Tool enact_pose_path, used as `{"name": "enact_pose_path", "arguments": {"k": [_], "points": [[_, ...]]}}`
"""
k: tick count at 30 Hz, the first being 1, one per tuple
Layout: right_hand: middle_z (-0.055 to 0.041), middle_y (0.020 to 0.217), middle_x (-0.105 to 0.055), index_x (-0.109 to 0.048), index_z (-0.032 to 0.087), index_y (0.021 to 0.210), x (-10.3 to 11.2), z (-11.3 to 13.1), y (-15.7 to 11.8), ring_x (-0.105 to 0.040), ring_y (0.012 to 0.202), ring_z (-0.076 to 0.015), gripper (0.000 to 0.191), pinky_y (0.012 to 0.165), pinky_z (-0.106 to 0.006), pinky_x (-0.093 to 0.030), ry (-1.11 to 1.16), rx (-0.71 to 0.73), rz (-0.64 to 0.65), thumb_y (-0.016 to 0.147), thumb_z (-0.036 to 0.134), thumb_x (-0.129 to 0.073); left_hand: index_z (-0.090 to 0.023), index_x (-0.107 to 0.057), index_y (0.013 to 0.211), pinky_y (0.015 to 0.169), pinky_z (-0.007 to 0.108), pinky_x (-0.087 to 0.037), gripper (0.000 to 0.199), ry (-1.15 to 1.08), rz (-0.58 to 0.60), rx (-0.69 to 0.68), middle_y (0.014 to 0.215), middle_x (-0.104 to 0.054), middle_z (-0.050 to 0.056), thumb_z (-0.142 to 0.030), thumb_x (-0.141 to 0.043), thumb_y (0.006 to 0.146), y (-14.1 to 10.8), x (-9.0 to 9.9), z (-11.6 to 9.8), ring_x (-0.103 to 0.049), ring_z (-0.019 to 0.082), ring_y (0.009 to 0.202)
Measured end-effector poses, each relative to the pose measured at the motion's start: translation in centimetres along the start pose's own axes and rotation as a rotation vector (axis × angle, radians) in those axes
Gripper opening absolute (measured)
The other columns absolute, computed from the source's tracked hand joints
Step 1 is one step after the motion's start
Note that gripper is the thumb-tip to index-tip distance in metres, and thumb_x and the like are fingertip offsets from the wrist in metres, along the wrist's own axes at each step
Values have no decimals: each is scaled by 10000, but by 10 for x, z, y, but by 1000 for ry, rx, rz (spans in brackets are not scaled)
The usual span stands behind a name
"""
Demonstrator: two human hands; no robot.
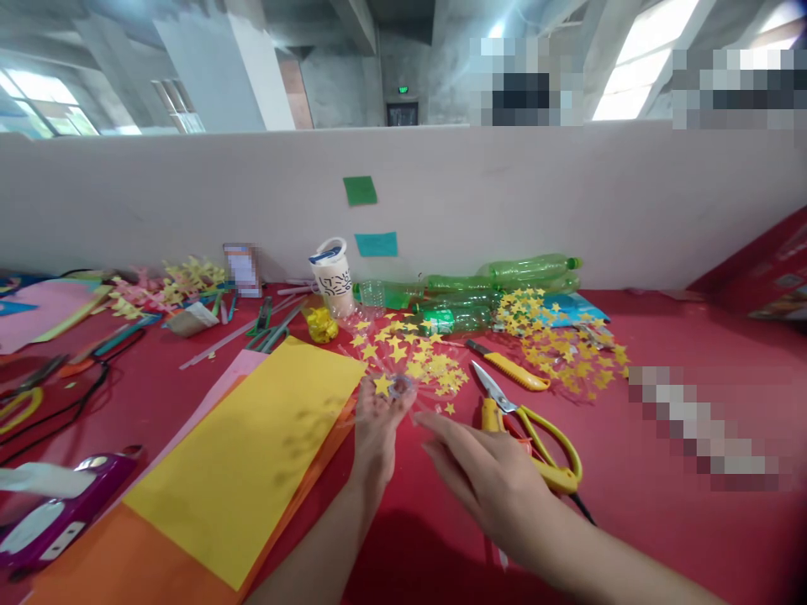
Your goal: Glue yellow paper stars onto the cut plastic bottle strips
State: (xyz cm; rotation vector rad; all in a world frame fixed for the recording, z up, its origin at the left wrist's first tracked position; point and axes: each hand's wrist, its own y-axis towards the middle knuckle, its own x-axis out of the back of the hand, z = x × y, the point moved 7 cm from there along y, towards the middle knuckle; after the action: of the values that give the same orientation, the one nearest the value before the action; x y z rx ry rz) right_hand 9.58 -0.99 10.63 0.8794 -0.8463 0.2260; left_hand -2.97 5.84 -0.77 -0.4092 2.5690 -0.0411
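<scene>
My left hand [377, 433] is closed round the middle of a cut clear-plastic bottle piece, whose thin strips fan out with yellow paper stars [397, 353] on their ends. One larger star [382, 385] shows at its fingertips. Close on the right, my right hand [482, 470] has its fingers pressed together, fingertips near the strips; what they pinch, if anything, I cannot make out. Beside and partly behind the right hand lie scissors [564, 475] with yellow handles and a yellow glue gun [492, 414]. A yellow utility knife [517, 371] rests just beyond them.
Yellow paper sheets [252, 454] overlap orange ones on the red table at left, near a purple device [69, 512]. Green bottles [466, 311] and a white cup [333, 281] stand or lie along the partition [252, 193]. Another star cluster [580, 357] sits at right.
</scene>
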Motion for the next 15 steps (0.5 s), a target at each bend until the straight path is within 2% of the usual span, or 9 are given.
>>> {"name": "enact_pose_path", "arguments": {"k": [6, 9, 15], "points": [[-49, 719, -678, -569, 147, 988, 3, -6, 2, -638, 575, -141, 174, 528, -226, -467, 64, -54, -41, 941, 162, -402, -191, -520, 890, 818, 287, -466, 368, -5, -11, -27, 841, -645, -8, -174, -775, 625, 3, 1, 5, -633, 131, 816], [-20, 677, -641, -552, 161, 957, 2, -7, 1, -595, 541, -132, 132, 505, -228, -443, 102, -75, -21, 936, 170, -423, -178, -533, 881, 824, 317, -475, 364, 17, -25, -21, 832, -648, 7, -181, -778, 613, 2, 0, 6, -641, 151, 808], [-67, 871, -636, -537, 170, 1019, 1, -1, -2, -622, 734, -148, 146, 628, -242, -499, 162, 1, -5, 928, 134, -429, -210, -555, 914, 830, 336, -485, 364, 41, -21, 1, 909, -667, 47, -236, -775, 626, -2, -1, 6, -654, 199, 874]]}}
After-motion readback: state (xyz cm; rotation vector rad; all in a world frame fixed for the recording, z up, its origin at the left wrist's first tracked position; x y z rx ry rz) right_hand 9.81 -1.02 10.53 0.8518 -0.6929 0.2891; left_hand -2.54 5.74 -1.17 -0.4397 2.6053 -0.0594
